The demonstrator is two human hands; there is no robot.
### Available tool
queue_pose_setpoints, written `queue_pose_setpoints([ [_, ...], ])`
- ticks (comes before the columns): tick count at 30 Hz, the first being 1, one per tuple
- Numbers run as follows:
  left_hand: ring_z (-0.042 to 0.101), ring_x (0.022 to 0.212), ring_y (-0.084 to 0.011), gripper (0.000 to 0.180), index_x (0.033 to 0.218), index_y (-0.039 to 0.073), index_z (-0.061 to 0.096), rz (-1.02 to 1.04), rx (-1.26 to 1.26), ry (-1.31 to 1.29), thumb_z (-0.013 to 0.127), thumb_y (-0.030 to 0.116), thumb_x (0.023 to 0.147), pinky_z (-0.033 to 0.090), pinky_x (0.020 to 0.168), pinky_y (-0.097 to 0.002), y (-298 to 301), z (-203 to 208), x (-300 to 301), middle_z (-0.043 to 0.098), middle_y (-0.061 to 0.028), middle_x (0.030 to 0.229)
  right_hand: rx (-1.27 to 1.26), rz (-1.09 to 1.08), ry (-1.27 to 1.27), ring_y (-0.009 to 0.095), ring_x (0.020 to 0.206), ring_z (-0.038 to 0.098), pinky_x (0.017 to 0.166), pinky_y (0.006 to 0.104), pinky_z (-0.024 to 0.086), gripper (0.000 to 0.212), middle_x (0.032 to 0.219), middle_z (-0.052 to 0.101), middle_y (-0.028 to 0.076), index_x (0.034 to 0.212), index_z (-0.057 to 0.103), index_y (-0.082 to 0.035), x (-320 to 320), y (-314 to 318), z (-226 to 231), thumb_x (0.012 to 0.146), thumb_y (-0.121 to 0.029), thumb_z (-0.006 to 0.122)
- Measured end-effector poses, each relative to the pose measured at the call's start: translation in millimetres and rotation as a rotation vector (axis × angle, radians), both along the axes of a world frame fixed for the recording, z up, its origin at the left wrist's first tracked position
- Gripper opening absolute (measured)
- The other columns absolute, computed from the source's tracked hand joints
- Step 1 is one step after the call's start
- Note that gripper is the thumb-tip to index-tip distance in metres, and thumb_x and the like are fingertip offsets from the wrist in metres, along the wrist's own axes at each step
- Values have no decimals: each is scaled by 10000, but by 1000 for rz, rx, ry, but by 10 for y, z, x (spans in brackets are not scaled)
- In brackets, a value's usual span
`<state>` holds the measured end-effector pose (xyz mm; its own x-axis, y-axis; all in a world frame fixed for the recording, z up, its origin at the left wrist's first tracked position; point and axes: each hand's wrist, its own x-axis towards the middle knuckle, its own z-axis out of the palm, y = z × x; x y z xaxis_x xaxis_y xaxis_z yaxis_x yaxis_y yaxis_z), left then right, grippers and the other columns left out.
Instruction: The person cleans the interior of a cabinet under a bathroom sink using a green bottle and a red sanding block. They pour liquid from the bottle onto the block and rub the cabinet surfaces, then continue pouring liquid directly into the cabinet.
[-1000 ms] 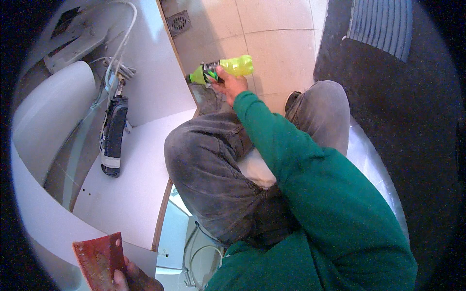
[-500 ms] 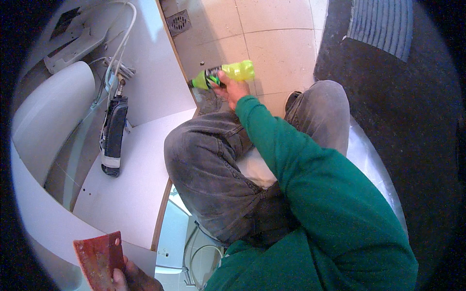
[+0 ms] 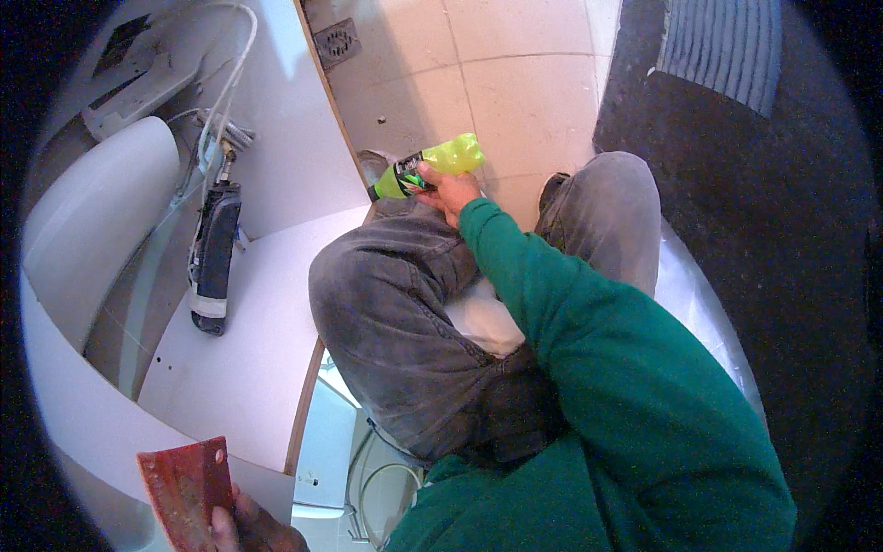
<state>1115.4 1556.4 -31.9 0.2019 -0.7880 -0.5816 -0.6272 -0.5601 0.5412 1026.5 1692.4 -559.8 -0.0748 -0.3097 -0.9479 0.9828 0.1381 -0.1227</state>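
Gripping the yellow-green bottle (image 3: 432, 166) in your right hand (image 3: 451, 191), left hand (image 3: 248, 526) pinching the red card (image 3: 184, 483); white panel (image 3: 248, 350) looks untouched so far.

Black power tool (image 3: 213, 258) on white board (image 3: 248, 368); floor drain (image 3: 337, 40), dark mat (image 3: 736, 57).

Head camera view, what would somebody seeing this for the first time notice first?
Probably the bright yellow-green plastic bottle, held by the right hand over the pale tiled floor just past the person's knee. Next, the rust-red flat card gripped by the left hand at the bottom left edge. Between them, a dark oblong device with white cables lies on the white panel.
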Motion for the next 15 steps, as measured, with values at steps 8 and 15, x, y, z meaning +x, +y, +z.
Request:
queue_pose_setpoints([
  [8,667,933,-230,240,1133,-61,642,-1207,-373,-707,604,120,980,561,853,-299,-53,30,269,700,-162,1082,-4,41,-63,205,831,714,682,328,601,291,1070,693,77,1193,597,-74,86,98,34,945,-198,685],
  [15,666,992,-251,290,1212,-68,618,-2264,-213,-1468,589,110,986,551,908,-302,-136,101,102,691,-165,1137,72,-100,-162,197,856,710,703,348,610,320,1040,699,65,1188,599,-87,201,118,10,926,-228,717],
])
